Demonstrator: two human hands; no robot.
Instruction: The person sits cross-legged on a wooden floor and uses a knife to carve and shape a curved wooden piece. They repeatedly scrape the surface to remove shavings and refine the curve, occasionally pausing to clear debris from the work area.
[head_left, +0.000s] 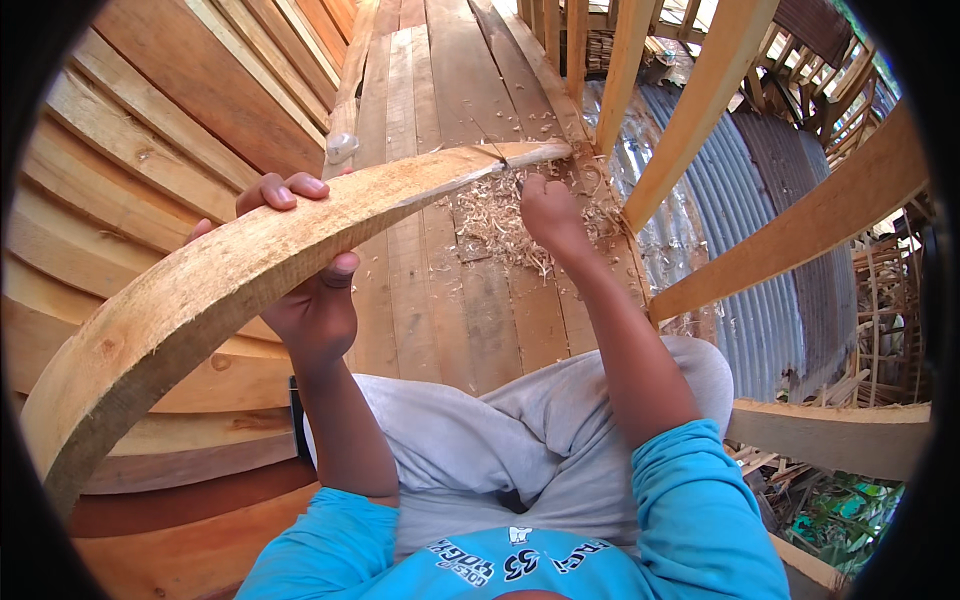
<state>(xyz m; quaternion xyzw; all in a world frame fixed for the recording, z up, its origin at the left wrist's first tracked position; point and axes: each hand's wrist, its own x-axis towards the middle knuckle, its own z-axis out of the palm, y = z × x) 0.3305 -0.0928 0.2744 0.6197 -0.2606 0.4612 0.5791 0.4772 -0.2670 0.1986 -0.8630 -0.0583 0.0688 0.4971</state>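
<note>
The right hand (548,212) hides most of its small dark tool (497,152).

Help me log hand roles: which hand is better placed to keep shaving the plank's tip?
Right: the right hand sits beside the long curved pale wooden plank's tip; the left hand grips mid-plank.

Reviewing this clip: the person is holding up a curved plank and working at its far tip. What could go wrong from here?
1. The right hand works a small tool, too hidden to identify, close under the tip of the curved plank; a slip could catch the fingers.
2. Only the left hand supports the long plank in its grip; it might twist or drop onto the lap.
3. Loose wood shavings on the board floor, beside the open side over a corrugated metal roof, could make footing slippery.
</note>
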